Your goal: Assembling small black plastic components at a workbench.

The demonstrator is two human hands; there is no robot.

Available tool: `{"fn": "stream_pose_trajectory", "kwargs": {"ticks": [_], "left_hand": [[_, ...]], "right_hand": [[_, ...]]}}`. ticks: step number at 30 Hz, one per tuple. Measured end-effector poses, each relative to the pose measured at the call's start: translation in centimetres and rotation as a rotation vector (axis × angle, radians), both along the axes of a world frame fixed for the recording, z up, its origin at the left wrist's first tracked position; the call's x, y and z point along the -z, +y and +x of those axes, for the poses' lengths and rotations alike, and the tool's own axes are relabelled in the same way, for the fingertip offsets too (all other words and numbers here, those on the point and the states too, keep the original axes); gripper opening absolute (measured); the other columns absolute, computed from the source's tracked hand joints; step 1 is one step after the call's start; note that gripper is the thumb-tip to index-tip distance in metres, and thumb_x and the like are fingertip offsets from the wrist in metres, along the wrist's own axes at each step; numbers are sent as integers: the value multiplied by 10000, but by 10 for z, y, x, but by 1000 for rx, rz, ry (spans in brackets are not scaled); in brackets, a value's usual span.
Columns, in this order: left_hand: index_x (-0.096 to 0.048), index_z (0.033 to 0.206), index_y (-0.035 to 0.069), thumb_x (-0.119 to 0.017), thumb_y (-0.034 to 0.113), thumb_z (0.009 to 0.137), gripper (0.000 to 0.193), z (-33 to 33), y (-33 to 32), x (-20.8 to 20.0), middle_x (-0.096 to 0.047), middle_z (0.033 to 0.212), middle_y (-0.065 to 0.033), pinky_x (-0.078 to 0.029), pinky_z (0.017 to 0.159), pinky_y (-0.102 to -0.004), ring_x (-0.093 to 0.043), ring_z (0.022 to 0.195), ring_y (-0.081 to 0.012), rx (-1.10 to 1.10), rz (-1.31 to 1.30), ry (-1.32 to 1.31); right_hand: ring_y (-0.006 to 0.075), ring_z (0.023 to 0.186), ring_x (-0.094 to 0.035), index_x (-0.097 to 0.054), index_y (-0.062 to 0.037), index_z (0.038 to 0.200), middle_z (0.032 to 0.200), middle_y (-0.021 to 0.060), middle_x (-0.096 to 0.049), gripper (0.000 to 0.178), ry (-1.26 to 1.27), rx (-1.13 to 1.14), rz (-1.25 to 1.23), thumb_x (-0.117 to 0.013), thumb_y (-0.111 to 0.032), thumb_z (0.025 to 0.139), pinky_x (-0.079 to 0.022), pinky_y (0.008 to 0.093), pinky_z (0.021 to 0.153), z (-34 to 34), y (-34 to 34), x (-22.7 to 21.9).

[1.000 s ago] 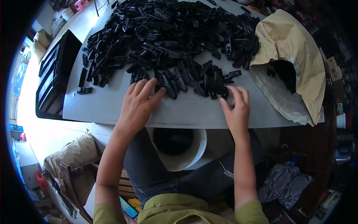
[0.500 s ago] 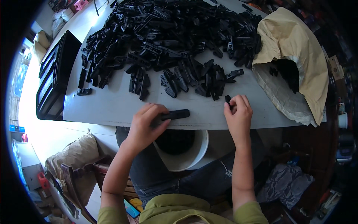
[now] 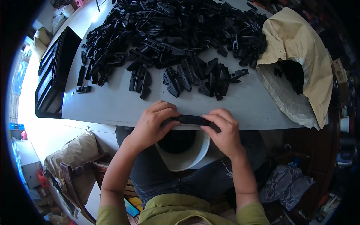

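Observation:
A long black plastic part (image 3: 190, 120) lies level between my two hands at the table's near edge. My left hand (image 3: 157, 122) pinches its left end, fingers above and thumb below. At the right end, the fingertips of my right hand (image 3: 223, 129) close on it; the small black piece that this hand carried is hidden or cannot be told apart from the long part. Just beyond my hands, several small clusters of black plastic parts (image 3: 176, 80) rest on the grey table (image 3: 108, 107).
A big heap of black plastic parts (image 3: 168, 28) covers the table's far side. An opened paper sack (image 3: 296, 37) leans at the right, a black crate (image 3: 56, 75) stands at the left. Below the table edge, a white bucket (image 3: 204, 150) sits between my legs.
My right hand has moved left and slightly nearer, from beside the clusters to the long part's right end. My left hand has shifted a little right, keeping its hold.

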State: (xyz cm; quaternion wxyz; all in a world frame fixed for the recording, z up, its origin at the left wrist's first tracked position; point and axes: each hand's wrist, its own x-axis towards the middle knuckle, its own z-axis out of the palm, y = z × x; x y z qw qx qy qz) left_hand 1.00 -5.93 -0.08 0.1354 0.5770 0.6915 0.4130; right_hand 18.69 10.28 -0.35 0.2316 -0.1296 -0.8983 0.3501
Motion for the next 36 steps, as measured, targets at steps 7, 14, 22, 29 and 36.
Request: {"fn": "stream_pose_trajectory", "kwargs": {"ticks": [7, 14, 22, 29, 36], "left_hand": [[-671, 931, 8, -742, -7, 697, 245, -3, 6, 3, -640, 954, -107, -510, 780, -365, -622, 908, -284, 128, 15, -48], [-674, 990, 27, -733, 11, 719, 278, -6, -2, -8, -621, 995, -103, -509, 788, -370, -609, 922, -279, 139, -3, 34], [-617, 1063, 39, -711, -32, 695, 386, -27, 25, -16, -583, 1067, -94, -515, 799, -354, -590, 960, -255, -80, -10, 581], [-629, 1065, 41, -743, -53, 741, 356, -1, 9, -4, -606, 1128, -89, -549, 820, -316, -633, 981, -185, -167, 87, -439], [-702, 939, 2, -772, 1, 685, 264, 0, 8, 1, -663, 959, -106, -521, 776, -320, -656, 883, -236, -105, 0, -176]], "right_hand": [[258, 826, -576, -706, -32, 918, 918, 81, -620, 315, -5, -186, 1, -824, -58, 627, -436, 363, 825, -13, 5, 1], [246, 821, -574, -677, -20, 984, 959, 88, -563, 289, 91, 107, -86, -779, -45, 715, -475, 342, 726, -17, 13, 0], [239, 750, -586, -575, 3, 915, 953, 125, -538, 181, -9, 295, 240, -689, 41, 780, -501, 328, 669, -26, 23, 5], [139, 951, -599, -633, 42, 1144, 1078, 66, -605, 332, 264, 95, -587, -700, 6, 821, -483, 275, 865, -11, 9, 3], [288, 872, -610, -687, 4, 958, 928, 134, -640, 324, 109, -1, 20, -790, 17, 652, -503, 360, 767, -15, -2, 6]]}}
